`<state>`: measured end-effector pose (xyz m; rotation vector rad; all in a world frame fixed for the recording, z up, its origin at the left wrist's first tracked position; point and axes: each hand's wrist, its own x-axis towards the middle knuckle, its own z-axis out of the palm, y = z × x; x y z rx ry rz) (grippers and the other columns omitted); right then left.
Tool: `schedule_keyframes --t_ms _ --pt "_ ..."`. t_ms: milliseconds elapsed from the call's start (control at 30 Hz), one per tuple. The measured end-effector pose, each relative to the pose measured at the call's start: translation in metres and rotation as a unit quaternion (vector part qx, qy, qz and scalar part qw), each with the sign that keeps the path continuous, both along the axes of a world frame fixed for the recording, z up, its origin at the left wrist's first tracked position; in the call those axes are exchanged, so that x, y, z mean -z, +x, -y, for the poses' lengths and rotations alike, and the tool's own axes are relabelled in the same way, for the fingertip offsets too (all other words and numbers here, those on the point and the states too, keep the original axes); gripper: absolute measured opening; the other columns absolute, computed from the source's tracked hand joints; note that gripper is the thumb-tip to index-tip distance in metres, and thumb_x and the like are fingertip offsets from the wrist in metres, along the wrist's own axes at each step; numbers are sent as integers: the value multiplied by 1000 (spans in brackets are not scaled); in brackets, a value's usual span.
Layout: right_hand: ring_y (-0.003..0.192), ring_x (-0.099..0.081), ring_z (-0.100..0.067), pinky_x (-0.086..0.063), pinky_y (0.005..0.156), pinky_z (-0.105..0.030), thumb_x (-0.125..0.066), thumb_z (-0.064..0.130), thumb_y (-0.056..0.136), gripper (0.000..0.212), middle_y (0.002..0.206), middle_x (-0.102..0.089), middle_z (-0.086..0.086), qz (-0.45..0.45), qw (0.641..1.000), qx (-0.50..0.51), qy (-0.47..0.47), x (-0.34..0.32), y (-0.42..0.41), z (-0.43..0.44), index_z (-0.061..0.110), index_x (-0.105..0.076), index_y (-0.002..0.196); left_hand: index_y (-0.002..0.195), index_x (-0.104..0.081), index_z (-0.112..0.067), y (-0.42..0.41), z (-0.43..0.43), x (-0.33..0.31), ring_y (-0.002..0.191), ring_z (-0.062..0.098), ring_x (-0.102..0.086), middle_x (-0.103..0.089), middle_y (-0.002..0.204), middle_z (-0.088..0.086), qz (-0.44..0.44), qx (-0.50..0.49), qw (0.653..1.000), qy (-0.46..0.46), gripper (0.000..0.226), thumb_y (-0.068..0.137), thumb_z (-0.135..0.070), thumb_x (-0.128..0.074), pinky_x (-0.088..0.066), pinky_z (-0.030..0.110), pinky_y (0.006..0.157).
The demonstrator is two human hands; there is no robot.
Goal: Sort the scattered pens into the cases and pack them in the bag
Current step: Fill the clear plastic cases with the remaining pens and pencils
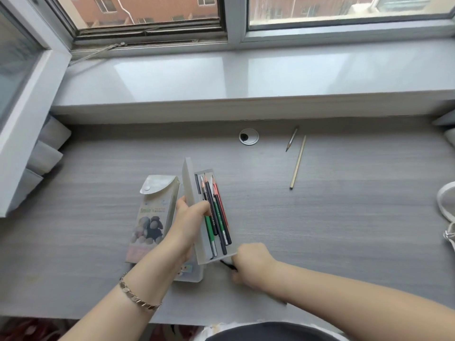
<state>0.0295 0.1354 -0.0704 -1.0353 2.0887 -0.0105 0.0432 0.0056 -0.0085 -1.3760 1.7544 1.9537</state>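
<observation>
A translucent hinged case [197,252] lies open at the middle of the desk with several pencils [216,217] in it. My left hand [189,217] grips its raised lid, thumb resting on the pencils. My right hand [251,262] is closed on a dark pen [227,264] at the case's near right corner. A second case [152,217], with a snap flap and a printed picture, lies just left of the open one. Two loose pencils rest far right: a short grey pencil [291,139] and a long tan pencil [298,162]. A white bag [446,207] shows at the right edge.
A round cable grommet [248,136] sits at the back of the grey desk [344,217]. A raised window sill [246,77] runs behind it. White shelves [46,153] stand at the left. The desk's front edge is close to my body.
</observation>
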Motion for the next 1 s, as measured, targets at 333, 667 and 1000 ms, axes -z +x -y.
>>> schedule_keyframes --t_ms 333,667,1000 --pt "39 -50 -8 -41 40 -21 -49 20 92 19 58 -58 -5 93 780 480 -392 -60 -97 -11 15 -56 75 137 -25 -23 -1 -15 -3 86 12 -47 -49 97 -6 13 51 999 -15 63 80 -8 -48 -41 36 78" --pt "72 -57 -20 -44 73 -30 -59 22 87 28 79 -58 -3 -94 812 487 -309 -16 -122 -18 7 -60 110 140 -24 -18 -33 -37 -8 76 -1 -39 -42 85 -15 -3 73 997 3 61 84 -1 -44 -31 29 80" --pt "106 -55 -42 -46 84 -40 -53 9 85 28 115 -57 -27 -156 811 557 -83 19 -229 -45 -4 -46 109 132 -29 -25 -81 -37 6 85 10 -49 -51 91 -9 24 103 994 10 65 72 -16 -52 -37 30 66"
